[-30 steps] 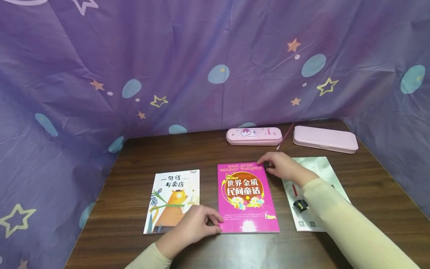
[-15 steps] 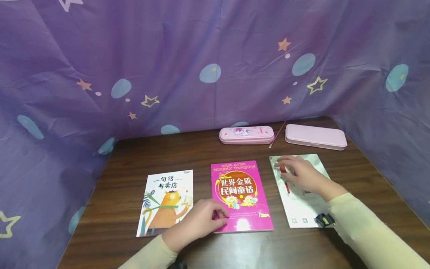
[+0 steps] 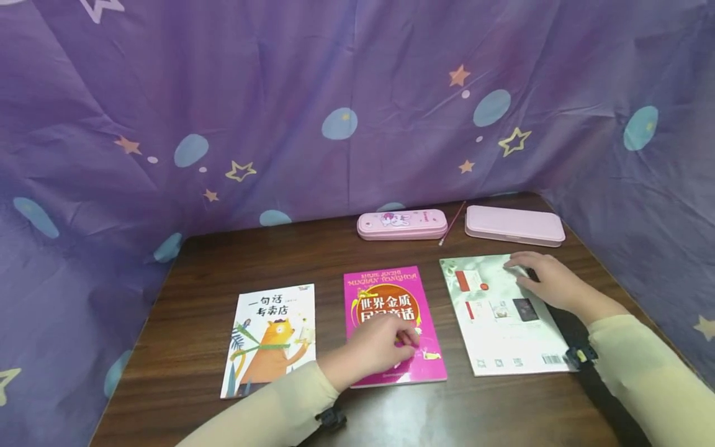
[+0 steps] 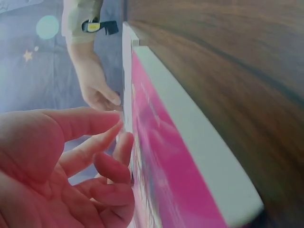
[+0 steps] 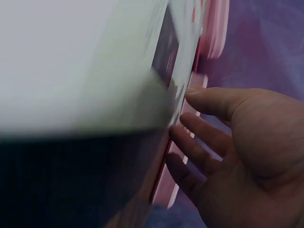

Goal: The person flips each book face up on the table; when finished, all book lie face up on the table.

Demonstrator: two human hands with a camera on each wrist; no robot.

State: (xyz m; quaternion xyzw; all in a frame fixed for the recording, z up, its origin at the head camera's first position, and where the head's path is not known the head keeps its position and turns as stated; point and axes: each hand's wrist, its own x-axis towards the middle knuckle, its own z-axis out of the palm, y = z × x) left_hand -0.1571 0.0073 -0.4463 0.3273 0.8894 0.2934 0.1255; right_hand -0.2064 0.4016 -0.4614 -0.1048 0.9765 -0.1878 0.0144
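Observation:
My left hand [image 3: 382, 347] hovers over the lower half of the pink book [image 3: 357, 288], fingers loosely bent and holding nothing; it hides part of the cover. In the left wrist view the book's pale page edge [image 4: 190, 128] runs beside the fingers. My right hand [image 3: 553, 282] is at the far right corner of a pale green-white book [image 3: 497, 341], which lies with its barcode side up. Its thumb and fingers are spread apart right at the book's edge, as the right wrist view also shows. A white book with a bear [image 3: 270, 347] lies on the left.
A pink rabbit-print pencil case [image 3: 402, 225], a thin pencil [image 3: 454, 222] and a plain pink case [image 3: 514, 225] lie along the back of the brown wooden table [image 3: 279, 257]. A purple patterned curtain [image 3: 279, 93] hangs behind and at both sides.
My right hand has left the pink book's top corner and crossed rightward over the pale book to its far right corner. My left hand has moved from the pink book's left edge over its cover.

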